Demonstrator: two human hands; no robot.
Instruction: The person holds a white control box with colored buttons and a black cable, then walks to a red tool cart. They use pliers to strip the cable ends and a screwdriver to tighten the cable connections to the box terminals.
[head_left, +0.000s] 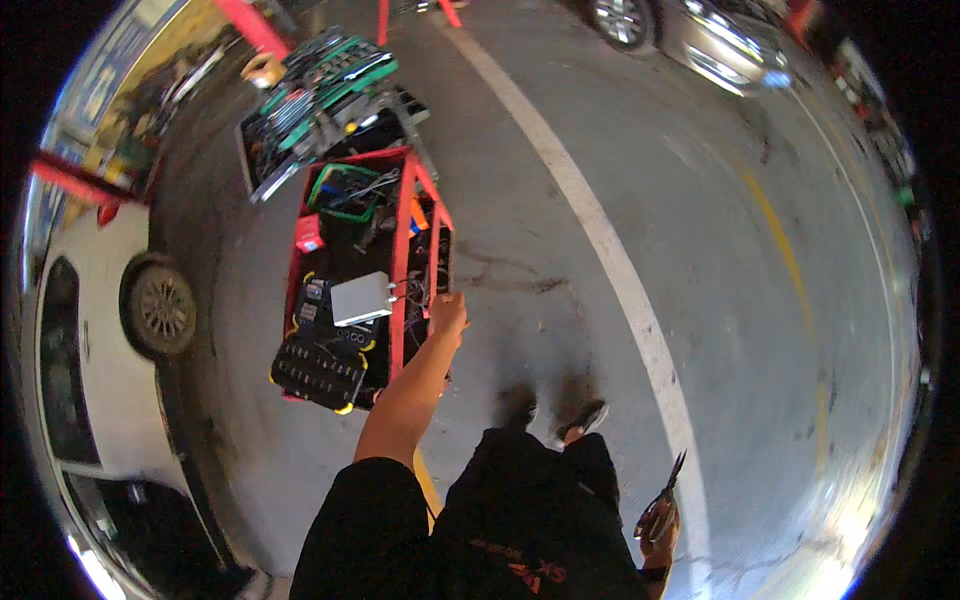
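Note:
My left hand (450, 313) is closed on the near side rail of a red tool cart (400, 262). On the cart's top, a pale grey box (360, 298) with short connectors on one end lies partly over an open black socket set case (319, 371) with yellow corners. Farther along the same top are a small red box (308, 233) and a green-rimmed basket (315, 196) of loose hand tools. Low at my right side, my right hand (660, 536) holds a pair of long-nose pliers (677, 471), jaws pointing forward; the handles are partly hidden by the fingers.
Beyond the red cart stands a second tool stand with green tool trays (337, 79) and a roll of tape (263, 70). A white car (112, 292) is on the left, a silver car (712, 45) at far right. A white line (600, 225) crosses the grey floor.

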